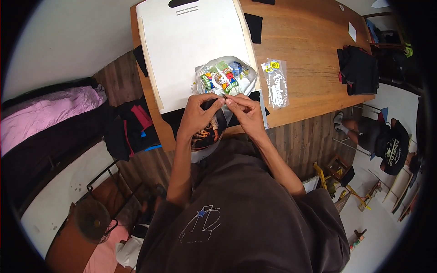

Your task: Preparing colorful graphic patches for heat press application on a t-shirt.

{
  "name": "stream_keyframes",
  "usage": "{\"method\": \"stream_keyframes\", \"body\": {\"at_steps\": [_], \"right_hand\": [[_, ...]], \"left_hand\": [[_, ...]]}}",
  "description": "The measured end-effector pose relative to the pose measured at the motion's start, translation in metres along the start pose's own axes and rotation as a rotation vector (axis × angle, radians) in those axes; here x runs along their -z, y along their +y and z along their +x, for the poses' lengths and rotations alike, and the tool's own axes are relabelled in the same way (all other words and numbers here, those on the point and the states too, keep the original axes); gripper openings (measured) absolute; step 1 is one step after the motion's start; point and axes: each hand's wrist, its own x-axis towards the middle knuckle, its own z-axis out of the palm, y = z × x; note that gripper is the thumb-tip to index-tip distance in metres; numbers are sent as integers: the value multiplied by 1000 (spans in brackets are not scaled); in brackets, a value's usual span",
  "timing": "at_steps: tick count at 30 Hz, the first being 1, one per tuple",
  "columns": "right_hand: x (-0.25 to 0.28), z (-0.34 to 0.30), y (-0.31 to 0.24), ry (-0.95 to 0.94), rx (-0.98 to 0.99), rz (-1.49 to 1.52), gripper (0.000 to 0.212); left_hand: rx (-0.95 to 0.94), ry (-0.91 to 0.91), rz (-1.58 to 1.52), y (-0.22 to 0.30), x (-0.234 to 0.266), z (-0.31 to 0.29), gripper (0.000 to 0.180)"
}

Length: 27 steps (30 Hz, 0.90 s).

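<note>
My left hand (199, 113) and my right hand (246, 113) meet at the near edge of a large white board (195, 50). Their thumbs and fingertips are pinched close together on a clear plastic film with colourful cartoon prints (224, 78). The film curls up in front of my fingers and lies partly over the board. Below my hands hangs a dark printed part (207, 136), partly hidden by my left hand and wrist; whether it belongs to the same film I cannot tell. Something tiny and dark shows between the fingertips, too small to name.
The board lies on a wooden table (309, 41). To its right are a clear sheet with white and yellow print (275, 84) and folded dark cloth (357, 70). Dark and red garments (129, 129) sit left. A fan (93, 220) stands lower left; another person (382, 139) is at right.
</note>
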Motion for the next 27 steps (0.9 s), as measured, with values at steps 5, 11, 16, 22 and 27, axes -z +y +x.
{"method": "stream_keyframes", "body": {"at_steps": [5, 11, 16, 22, 27], "right_hand": [[-1, -1, 6, 28, -4, -5, 24], [-3, 0, 6, 47, 2, -9, 22], [-1, -1, 4, 55, -25, 59, 22], [7, -1, -1, 51, -79, 52, 22], [4, 0, 3, 9, -46, 23, 24]], "left_hand": [[-19, -14, 9, -3, 1, 1, 23], [-9, 8, 1, 0, 0, 1, 23], [-3, 9, 24, 5, 0, 2, 24], [16, -11, 33, 5, 2, 4, 23], [-10, -7, 20, 5, 1, 5, 23]]}}
